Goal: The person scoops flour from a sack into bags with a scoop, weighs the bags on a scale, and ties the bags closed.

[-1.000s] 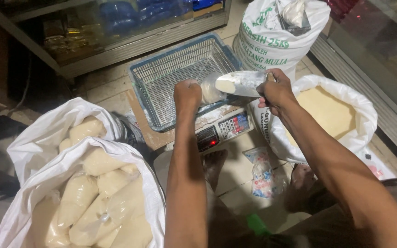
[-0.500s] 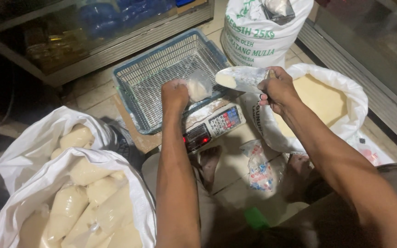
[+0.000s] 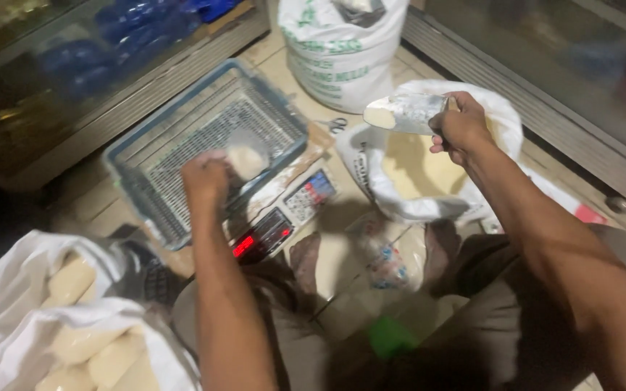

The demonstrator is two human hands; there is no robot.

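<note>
Tiled floor around me carries an open sack [image 3: 498, 119] and a scale [image 3: 284, 221]. My right hand [image 3: 461, 127], closed on the metal scoop [image 3: 403, 112], has pulled back over the sack. My left hand [image 3: 208, 177] pinches a small clear bag [image 3: 246, 156], pale powder inside, above the blue basket [image 3: 182, 137]; its outline blurs.

Your tiled floor [image 3: 284, 69] carries a blue basket [image 3: 146, 141], a digital scale [image 3: 284, 217], two white sacks [image 3: 342, 51] and small scissors [image 3: 336, 124] beside them.
</note>
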